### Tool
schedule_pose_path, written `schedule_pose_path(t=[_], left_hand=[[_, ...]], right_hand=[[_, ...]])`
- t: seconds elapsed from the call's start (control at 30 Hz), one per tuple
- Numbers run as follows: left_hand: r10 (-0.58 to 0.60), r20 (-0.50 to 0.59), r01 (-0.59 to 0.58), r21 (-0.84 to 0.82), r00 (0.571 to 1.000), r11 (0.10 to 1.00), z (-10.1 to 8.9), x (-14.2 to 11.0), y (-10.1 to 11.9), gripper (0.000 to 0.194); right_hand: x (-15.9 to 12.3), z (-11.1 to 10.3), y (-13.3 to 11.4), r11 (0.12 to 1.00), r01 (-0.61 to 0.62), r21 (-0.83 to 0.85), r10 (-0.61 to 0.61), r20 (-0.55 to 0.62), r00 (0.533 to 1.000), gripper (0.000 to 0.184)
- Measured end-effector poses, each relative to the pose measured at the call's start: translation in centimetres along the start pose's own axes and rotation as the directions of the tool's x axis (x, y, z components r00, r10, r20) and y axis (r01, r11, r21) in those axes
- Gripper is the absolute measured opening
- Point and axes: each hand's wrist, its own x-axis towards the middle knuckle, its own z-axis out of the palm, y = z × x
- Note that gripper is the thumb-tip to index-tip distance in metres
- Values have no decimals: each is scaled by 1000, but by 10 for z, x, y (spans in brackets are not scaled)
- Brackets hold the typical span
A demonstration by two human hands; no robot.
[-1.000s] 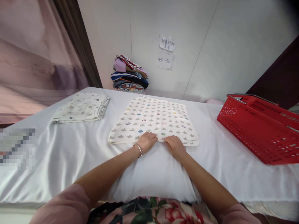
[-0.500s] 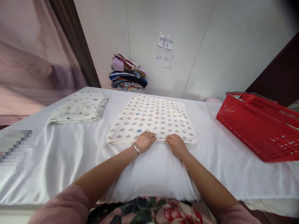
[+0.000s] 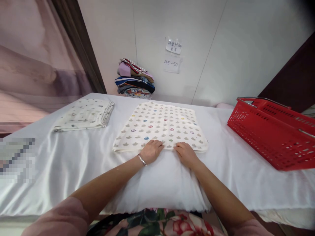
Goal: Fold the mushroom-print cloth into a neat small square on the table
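Observation:
A folded white cloth (image 3: 162,124) printed with small grey and coloured shapes lies flat in the middle of the white-covered table (image 3: 73,157). My left hand (image 3: 153,150), a bracelet on its wrist, rests on the cloth's near edge with fingers curled over it. Beside it, my right hand (image 3: 185,152) lies on the same edge, fingers curled down on the fabric. The two hands sit close together, nearly touching.
A second folded pale cloth (image 3: 85,114) lies at the table's left. A stack of coloured folded fabrics (image 3: 135,78) stands against the back wall under two paper notes (image 3: 173,54). A red plastic basket (image 3: 273,131) sits at the right. A pink curtain (image 3: 31,65) hangs left.
Both hands stay on the cloth's near edge, almost unmoved. Only the view has shifted slightly.

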Motion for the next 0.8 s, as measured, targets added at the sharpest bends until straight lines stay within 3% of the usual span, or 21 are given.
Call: schedule_pose_path(t=[0.23, 0.57, 0.8], left_hand=[[-9, 68, 7, 39, 998, 999, -4, 7, 1, 21], [-165, 6, 165, -69, 986, 984, -12, 13, -3, 32], [-143, 40, 146, -85, 989, 986, -13, 13, -2, 26]], right_hand=[[-2, -1, -2, 1000, -16, 22, 16, -12, 1000, 25], [-1, 2, -9, 999, -47, -27, 45, -68, 997, 20], [0, 9, -5, 997, -42, -72, 33, -131, 991, 23]])
